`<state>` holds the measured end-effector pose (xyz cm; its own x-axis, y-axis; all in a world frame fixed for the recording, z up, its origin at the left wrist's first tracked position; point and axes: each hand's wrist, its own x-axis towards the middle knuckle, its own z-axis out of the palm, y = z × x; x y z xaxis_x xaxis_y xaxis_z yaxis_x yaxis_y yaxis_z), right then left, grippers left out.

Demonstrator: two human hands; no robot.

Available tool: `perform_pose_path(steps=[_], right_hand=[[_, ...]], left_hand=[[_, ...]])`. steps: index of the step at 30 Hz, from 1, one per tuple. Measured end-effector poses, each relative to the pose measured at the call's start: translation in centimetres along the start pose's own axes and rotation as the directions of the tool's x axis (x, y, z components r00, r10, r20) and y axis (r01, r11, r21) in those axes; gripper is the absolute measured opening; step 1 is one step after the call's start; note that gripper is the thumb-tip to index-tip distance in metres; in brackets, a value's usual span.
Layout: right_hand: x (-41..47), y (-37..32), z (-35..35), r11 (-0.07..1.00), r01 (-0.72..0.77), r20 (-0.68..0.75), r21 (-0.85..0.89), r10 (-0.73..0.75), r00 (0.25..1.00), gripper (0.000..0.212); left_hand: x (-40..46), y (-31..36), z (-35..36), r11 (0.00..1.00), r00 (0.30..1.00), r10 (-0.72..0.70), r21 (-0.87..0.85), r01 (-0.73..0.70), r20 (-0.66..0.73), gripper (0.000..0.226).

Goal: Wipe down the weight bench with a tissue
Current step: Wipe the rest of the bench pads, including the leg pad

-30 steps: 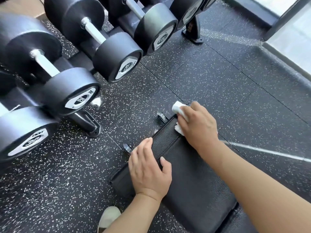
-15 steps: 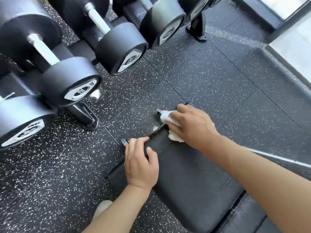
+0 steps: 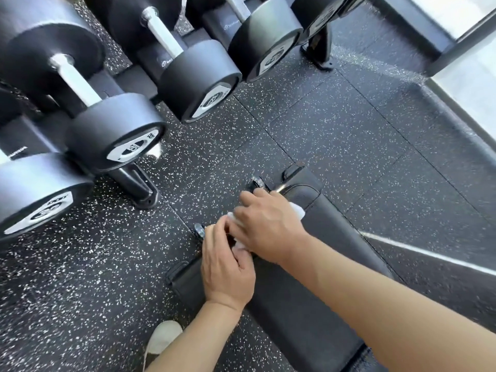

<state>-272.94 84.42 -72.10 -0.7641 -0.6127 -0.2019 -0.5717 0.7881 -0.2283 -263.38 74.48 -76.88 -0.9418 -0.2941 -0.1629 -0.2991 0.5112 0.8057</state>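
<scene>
The black padded weight bench [image 3: 335, 237] runs from the lower right toward the middle of the head view. My right hand [image 3: 268, 226] lies over a white tissue [image 3: 298, 210] at the pad's left edge near the far end, fingers curled round it. White bits of tissue stick out on both sides of the hand. My left hand [image 3: 225, 272] is right beside it at the same edge. Its curled fingers and thumb close on the tissue's near corner. Most of the tissue is hidden under the two hands.
A rack of heavy black dumbbells [image 3: 115, 132] fills the upper left, and its foot [image 3: 139, 189] stands on the speckled rubber floor close to the bench. The bench's small wheels [image 3: 255, 182] show past my right hand. My white shoe [image 3: 163, 336] is at the bottom. A window frame [image 3: 456, 36] is at top right.
My right hand slid the tissue back along the bench's left edge from the far corner toward my left hand. My left hand lifted off the pad and curled onto the tissue.
</scene>
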Motion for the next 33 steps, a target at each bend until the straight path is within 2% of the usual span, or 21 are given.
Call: perform_pose_path(steps=[3,6,8,10,11,14,16,19,22,24,28,31,33], right_hand=[[-0.6,3.3,-1.2,1.0,-0.015,0.001,-0.002,0.015,1.0,0.044],[-0.9,7.3,-2.6,0.975,-0.22,-0.021,-0.043,0.219,0.976,0.048],[-0.8,8.6,-2.7,0.922,-0.387,-0.062,0.012,0.387,0.92,0.048],[-0.5,7.8,-2.1,0.895,-0.446,-0.093,-0.001,0.444,0.891,0.047],[-0.3,6.9,-1.6,0.905,-0.424,-0.109,-0.024,0.419,0.901,0.047],[-0.2,2.7,-0.5,0.972,-0.233,-0.134,-0.03,0.227,0.965,0.041],[-0.3,0.8,0.4,0.992,-0.126,-0.156,-0.029,0.12,0.98,0.038],[-0.6,1.0,0.9,0.997,-0.07,-0.187,-0.016,0.065,0.98,0.037],[-1.0,3.4,0.6,0.993,-0.116,-0.26,0.002,0.113,0.959,0.04],[-1.7,5.5,0.3,0.975,-0.219,-0.322,0.027,0.216,0.922,0.041],[-4.3,7.0,0.5,0.918,-0.386,-0.346,0.094,0.394,0.852,0.034],[-5.8,4.5,1.3,0.903,-0.401,-0.363,0.153,0.429,0.827,0.023],[-6.3,1.8,2.0,0.923,-0.355,-0.359,0.15,0.385,0.85,0.022]], left_hand=[[0.1,0.2,0.0,0.999,1.0,0.005,0.041,-0.005,0.002,0.055],[0.1,0.1,0.0,0.997,1.0,0.023,0.079,-0.023,0.002,0.044],[0.1,-0.1,0.1,0.996,1.0,0.03,0.087,-0.03,-0.005,0.041],[0.1,-0.2,0.1,0.997,1.0,0.028,0.075,-0.027,-0.013,0.04],[0.1,-0.1,0.1,0.997,0.999,0.029,0.068,-0.028,-0.018,0.04],[0.0,-0.2,0.1,0.998,0.999,0.03,0.057,-0.028,-0.02,0.042],[0.0,-0.4,0.2,0.998,1.0,0.024,0.052,-0.023,-0.016,0.044],[-0.1,-0.3,0.2,0.999,1.0,0.021,0.037,-0.02,-0.023,0.043],[-0.1,-0.1,0.2,0.998,0.999,0.031,0.046,-0.03,-0.024,0.038],[-0.1,-0.2,0.3,0.997,0.999,0.045,0.063,-0.043,-0.025,0.036],[-0.1,-0.5,0.4,0.995,0.998,0.06,0.077,-0.058,-0.025,0.033],[-0.1,-0.4,0.4,0.995,0.998,0.059,0.081,-0.057,-0.027,0.032],[-0.1,-0.4,0.4,0.995,0.998,0.058,0.079,-0.056,-0.024,0.032]])
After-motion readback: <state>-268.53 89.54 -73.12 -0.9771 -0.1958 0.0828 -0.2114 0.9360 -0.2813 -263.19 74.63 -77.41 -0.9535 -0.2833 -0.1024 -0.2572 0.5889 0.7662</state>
